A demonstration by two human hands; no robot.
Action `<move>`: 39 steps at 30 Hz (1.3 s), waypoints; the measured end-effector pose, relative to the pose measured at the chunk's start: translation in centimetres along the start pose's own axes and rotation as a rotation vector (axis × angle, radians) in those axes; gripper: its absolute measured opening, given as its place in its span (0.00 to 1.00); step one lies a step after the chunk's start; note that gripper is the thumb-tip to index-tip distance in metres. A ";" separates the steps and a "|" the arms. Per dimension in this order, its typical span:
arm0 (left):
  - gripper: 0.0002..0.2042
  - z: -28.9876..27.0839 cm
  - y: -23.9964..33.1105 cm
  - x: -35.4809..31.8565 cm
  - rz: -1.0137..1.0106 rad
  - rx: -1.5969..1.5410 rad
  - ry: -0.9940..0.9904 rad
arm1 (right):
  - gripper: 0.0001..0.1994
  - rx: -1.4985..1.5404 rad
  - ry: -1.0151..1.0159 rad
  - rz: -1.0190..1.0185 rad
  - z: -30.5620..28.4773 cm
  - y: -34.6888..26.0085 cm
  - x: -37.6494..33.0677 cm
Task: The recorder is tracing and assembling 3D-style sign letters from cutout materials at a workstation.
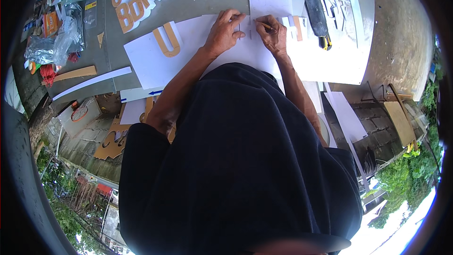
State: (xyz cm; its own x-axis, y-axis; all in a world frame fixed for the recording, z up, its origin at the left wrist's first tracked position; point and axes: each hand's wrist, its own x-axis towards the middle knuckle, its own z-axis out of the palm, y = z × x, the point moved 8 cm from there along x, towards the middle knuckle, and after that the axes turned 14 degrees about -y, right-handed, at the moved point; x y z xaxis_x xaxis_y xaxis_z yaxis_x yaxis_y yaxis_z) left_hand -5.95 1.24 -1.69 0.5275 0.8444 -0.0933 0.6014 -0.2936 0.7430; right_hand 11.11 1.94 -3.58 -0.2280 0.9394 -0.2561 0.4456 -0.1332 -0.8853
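Observation:
My left hand point(224, 33) rests on a large white sheet point(188, 28), thumb and fingertips bent against a narrow white piece point(245, 27) lying flat. The thin dark edge of that piece shows between my fingertips; its full shape is hard to make out. Just right of it, my right hand point(273, 35) is closed around a pencil point(266, 26), whose tip is near the sheet. A thick letter U point(166, 40) with a brown face and white sides lies on the sheet to the left.
More thick brown-faced letters point(133, 12) stand at the back left. Plastic bags point(66, 33), red cord point(48, 73) and curved offcuts point(92, 82) lie on the far left. A black-handled cutter point(317, 16), a brown-faced block point(297, 28) and thin white strips point(337, 7) are on the right.

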 end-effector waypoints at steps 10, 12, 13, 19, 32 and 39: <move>0.30 -0.2 0.3 0.0 0.010 0.008 0.010 | 0.09 -0.035 -0.043 0.000 0.0 0.0 -0.4; 0.29 -0.2 0.5 0.1 0.017 0.018 0.007 | 0.08 -0.018 -0.002 0.012 -0.5 0.0 -1.0; 0.29 -0.2 0.2 0.2 0.012 0.007 0.008 | 0.08 -0.018 -0.004 0.010 -0.5 -0.3 -1.6; 0.32 0.0 0.0 0.0 0.014 -0.017 0.014 | 0.06 0.126 0.188 -0.050 -5.5 -1.7 -5.7; 0.50 2.6 6.3 4.0 0.160 0.213 -0.092 | 0.17 0.105 0.352 0.068 -8.0 1.5 -8.4; 0.52 0.3 4.8 3.7 0.110 0.072 -0.027 | 0.12 0.264 0.344 0.027 -8.5 -1.2 -8.4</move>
State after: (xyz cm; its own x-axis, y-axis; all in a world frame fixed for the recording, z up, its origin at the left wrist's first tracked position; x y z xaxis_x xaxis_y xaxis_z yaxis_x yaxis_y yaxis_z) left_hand -0.97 2.83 1.32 0.6081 0.7932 -0.0326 0.5799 -0.4159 0.7005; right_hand 19.89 -3.15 2.93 0.1023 0.9791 -0.1755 0.2004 -0.1931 -0.9605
